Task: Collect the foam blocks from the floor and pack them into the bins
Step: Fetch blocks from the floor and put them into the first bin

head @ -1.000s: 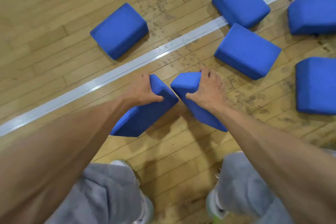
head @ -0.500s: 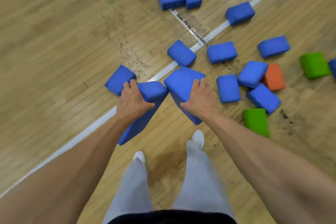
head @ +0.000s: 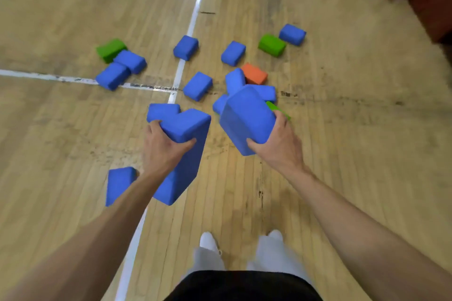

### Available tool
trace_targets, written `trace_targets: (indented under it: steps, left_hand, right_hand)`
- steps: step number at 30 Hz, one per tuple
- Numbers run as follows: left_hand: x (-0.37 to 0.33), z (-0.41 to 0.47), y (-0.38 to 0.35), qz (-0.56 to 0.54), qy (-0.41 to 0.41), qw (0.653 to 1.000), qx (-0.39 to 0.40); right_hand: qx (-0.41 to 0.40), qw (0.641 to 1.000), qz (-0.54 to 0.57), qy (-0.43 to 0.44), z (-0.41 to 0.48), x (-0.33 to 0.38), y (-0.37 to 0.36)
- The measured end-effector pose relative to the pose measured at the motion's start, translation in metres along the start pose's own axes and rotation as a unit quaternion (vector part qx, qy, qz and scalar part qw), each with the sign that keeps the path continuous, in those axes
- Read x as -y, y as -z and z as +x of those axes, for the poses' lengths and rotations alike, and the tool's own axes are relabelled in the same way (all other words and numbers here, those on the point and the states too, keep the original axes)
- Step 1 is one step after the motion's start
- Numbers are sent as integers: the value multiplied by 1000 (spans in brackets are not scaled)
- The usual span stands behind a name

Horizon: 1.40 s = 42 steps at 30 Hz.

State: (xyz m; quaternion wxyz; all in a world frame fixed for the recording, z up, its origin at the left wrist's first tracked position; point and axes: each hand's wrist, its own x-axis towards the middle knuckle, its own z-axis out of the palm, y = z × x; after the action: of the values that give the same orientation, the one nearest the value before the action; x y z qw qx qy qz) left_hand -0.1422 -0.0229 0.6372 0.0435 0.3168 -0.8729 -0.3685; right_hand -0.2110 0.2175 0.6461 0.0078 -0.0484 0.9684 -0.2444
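My left hand [head: 163, 149] grips a blue foam block [head: 188, 154] held off the floor, tilted on end. My right hand [head: 276, 144] grips a second blue foam block [head: 244, 117], also lifted and tilted. Several blue blocks lie on the wooden floor ahead, such as one [head: 197, 85] just past the line crossing and a pair [head: 122, 68] at the left. Two green blocks [head: 271, 44] [head: 110, 49] and an orange block [head: 254, 74] lie among them. Another blue block [head: 119, 184] sits by my left forearm. No bin is plainly visible.
White court lines [head: 193, 22] cross on the floor. A dark reddish piece of furniture [head: 433, 0] with blurred coloured items stands at the top right. My feet in white shoes [head: 208, 242] are at the bottom centre.
I have stood up further and turned, with both blocks carried higher in my hands. The view has swung, and more of the scattered blocks and the furniture at the top right show.
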Motion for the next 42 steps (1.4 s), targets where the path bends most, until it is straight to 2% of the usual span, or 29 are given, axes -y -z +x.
trace_targets:
  steps: [4, 9, 13, 17, 22, 28, 35, 38, 42]
  left_hand:
    - [-81, -40, -44, 22, -114, 990, 75]
    - [-187, -135, -164, 54, -224, 953, 194]
    - [-258, -287, -265, 80, -306, 905, 284]
    - [-319, -437, -349, 64, -373, 842, 385]
    - [-402, -578, -425, 19, -461, 779, 423]
    - [-466, -687, -544, 16, -489, 728, 480]
    - [-549, -767, -698, 45, -436, 716, 543]
    - [-598, -807, -747, 63, -453, 691, 560]
    - [-654, -866, -806, 84, -453, 676, 575]
  right_hand:
    - [-101, 985, 57, -126, -54, -81, 68]
    - [-223, 930, 89, -279, -158, -227, 143]
    - [-269, 871, 98, -400, -279, -353, 206]
    - [-327, 800, 106, -491, -398, -456, 268]
    - [-372, 734, 87, -561, -492, -547, 330]
    - [-393, 682, 75, -612, -532, -655, 366]
    - [-340, 656, 109, -665, -516, -813, 400]
    - [-345, 632, 123, -683, -513, -868, 431]
    - [-375, 589, 133, -704, -526, -940, 469]
